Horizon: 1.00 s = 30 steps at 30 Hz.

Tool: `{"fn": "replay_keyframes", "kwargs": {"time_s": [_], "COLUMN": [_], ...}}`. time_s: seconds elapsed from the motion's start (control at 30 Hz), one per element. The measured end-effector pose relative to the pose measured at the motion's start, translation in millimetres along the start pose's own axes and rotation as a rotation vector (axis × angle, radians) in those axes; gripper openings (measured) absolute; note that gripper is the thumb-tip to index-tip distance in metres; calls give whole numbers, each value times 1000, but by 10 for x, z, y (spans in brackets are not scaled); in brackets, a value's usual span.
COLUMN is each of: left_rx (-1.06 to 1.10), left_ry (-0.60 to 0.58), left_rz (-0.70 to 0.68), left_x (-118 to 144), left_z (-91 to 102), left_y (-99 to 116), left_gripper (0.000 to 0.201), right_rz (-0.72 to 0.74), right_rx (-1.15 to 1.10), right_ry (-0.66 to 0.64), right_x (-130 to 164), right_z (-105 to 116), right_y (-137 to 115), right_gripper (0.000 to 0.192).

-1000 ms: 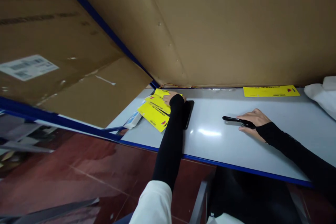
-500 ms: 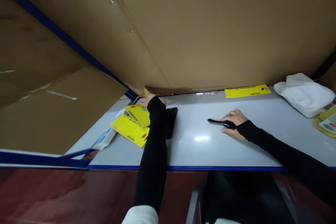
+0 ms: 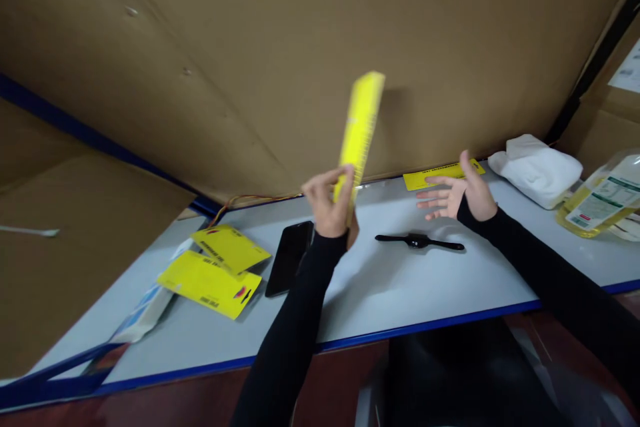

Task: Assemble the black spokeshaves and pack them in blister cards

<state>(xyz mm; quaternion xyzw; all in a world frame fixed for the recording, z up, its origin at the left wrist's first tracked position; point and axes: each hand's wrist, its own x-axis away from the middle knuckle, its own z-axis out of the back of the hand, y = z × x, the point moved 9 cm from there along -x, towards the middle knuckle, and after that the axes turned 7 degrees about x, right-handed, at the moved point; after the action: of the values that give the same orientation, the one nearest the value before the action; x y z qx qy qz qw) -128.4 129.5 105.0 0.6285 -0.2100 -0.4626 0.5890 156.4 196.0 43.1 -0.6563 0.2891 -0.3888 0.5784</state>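
Observation:
My left hand (image 3: pixel 327 203) is raised over the table, its fingers closed on a flat yellow packet (image 3: pixel 361 120) with dark print, held upright and slightly blurred. My right hand (image 3: pixel 455 197) is open and holds nothing, its fingers spread and thumb up. Below and in front of it, a black smartwatch (image 3: pixel 417 241) lies on the table with its strap stretched out to both sides. A dark smartphone (image 3: pixel 290 259) rests left of the watch, partly behind my left sleeve.
Two yellow packets (image 3: pixel 210 283) overlap on the left, partly over a white and blue pack (image 3: pixel 150 307). Another yellow packet (image 3: pixel 417 180) lies by the back wall. A white cloth-like bundle (image 3: pixel 537 170) and a bottle of yellow liquid (image 3: pixel 600 197) stand at the right.
My left hand has come up from the back left corner to the middle with the yellow packet. My right hand has let go of the smartwatch and opened above it.

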Motion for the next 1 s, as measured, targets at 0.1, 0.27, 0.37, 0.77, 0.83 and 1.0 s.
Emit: {"fn": "replay_keyframes", "kwargs": {"time_s": [0.1, 0.27, 0.37, 0.77, 0.83, 1.0], "left_rx": [38, 230, 495, 576, 573, 584], "left_ry": [-557, -561, -473, -1086, -1102, -1143], "left_rz": [-136, 48, 318, 950, 976, 988], "left_x": [649, 910, 803, 1590, 1595, 1597], "left_z": [-852, -1003, -893, -1287, -1264, -1219], "left_y": [80, 17, -60, -402, -455, -498], "left_gripper": [19, 41, 77, 39, 39, 44], "right_rz": [82, 69, 102, 243, 217, 115], "right_rx": [-90, -60, -98, 128, 203, 137], "right_ry": [206, 302, 220, 266, 267, 145], "right_x": [-13, -44, -43, 107, 41, -80], "right_z": [401, 485, 255, -18, 129, 261], "right_y": [-80, 62, 65, 67, 91, 227], "right_gripper": [74, 42, 40, 59, 62, 58]}}
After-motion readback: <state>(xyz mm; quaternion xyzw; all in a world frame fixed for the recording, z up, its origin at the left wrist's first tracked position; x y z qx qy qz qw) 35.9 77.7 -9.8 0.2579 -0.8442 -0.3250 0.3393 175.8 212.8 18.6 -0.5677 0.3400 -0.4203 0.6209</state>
